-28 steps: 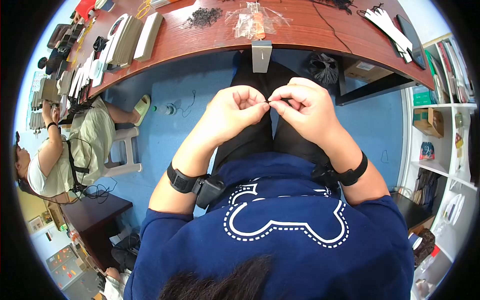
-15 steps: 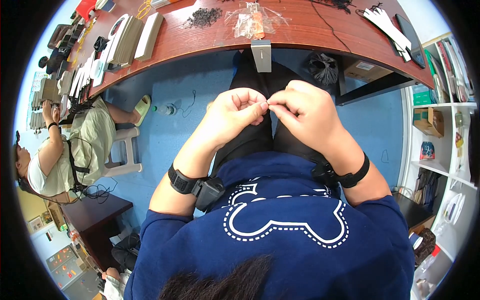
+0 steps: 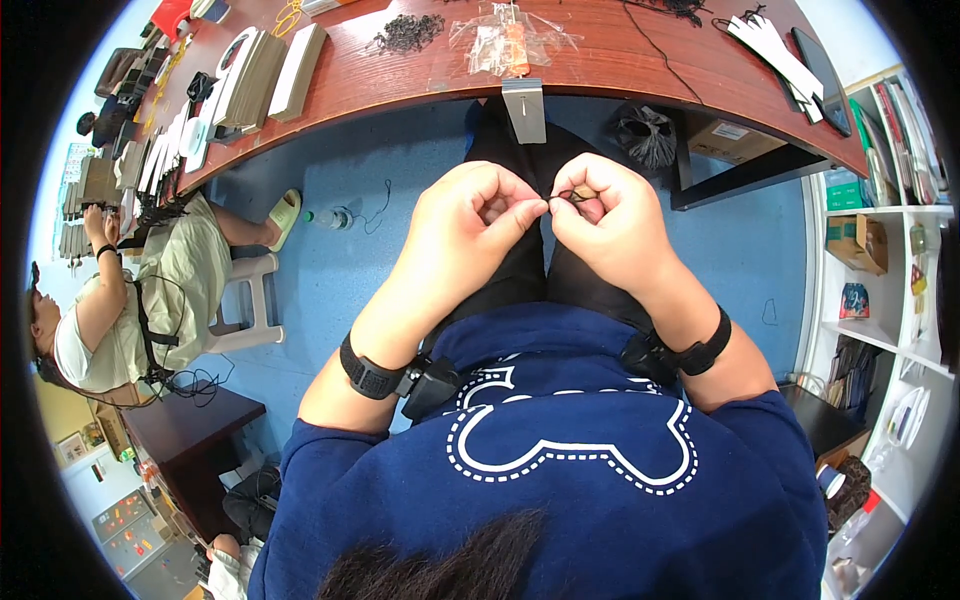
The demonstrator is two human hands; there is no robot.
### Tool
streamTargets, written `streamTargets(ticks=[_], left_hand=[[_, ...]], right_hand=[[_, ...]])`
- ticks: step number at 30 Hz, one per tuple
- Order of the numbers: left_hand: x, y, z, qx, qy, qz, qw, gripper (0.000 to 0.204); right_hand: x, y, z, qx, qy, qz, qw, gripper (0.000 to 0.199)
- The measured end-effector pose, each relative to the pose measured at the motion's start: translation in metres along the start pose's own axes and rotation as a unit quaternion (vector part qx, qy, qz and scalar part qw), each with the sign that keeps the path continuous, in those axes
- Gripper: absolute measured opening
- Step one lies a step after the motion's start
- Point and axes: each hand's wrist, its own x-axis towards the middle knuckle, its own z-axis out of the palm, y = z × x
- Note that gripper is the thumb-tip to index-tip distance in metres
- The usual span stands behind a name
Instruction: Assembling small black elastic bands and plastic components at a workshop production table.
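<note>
Above my lap, my left hand (image 3: 473, 222) and my right hand (image 3: 618, 222) meet almost fingertip to fingertip. A thin dark cord (image 3: 574, 195) curls between the thumb and fingers of my right hand, which is closed on it. My left thumb and forefinger are pinched together beside it; whatever they may hold is too small to make out. Just beyond my hands, a grey rectangular block (image 3: 525, 110) with a small pin on its face projects from the table edge. Behind it on the table lies crumpled clear plastic (image 3: 488, 50) around an orange strip (image 3: 516, 48).
The reddish-brown table (image 3: 590, 60) carries a pile of small black pieces (image 3: 410, 34), stacked grey boards (image 3: 252, 85) and white strips (image 3: 775, 55). A black plastic bag (image 3: 646, 138) and a bottle (image 3: 330, 218) are on the floor. At left, another person (image 3: 170, 290) sits on a stool (image 3: 250, 305).
My right hand has turned and its fingers have curled, so the dark cord now shows in them. My left hand has shifted slightly, its fingers more curled.
</note>
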Motion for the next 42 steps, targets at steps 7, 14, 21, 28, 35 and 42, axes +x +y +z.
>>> streamTargets(ticks=[7,14,21,28,35,42], left_hand=[[0.001,-0.008,0.003,0.053,0.063,0.170,0.982,0.002],[-0.003,-0.008,0.006,-0.285,-0.017,-0.060,0.957,0.013],[-0.004,-0.012,0.001,-0.257,-0.057,-0.049,0.964,0.010],[-0.004,-0.016,0.004,-0.380,-0.054,-0.049,0.922,0.005],[-0.003,-0.013,0.005,-0.285,-0.031,-0.038,0.957,0.004],[-0.004,-0.007,0.006,-0.323,-0.049,-0.058,0.943,0.005]], right_hand=[[-0.003,-0.005,0.005,0.021,0.038,-0.037,0.998,0.006],[-0.004,0.000,0.007,0.083,0.033,-0.024,0.996,0.006],[0.003,0.008,-0.011,0.054,-0.078,0.032,0.995,0.010],[0.003,0.008,-0.013,0.252,-0.123,0.147,0.948,0.012],[0.001,-0.008,-0.009,0.265,-0.138,0.120,0.947,0.012],[0.002,0.003,-0.009,0.234,-0.107,0.092,0.962,0.004]])
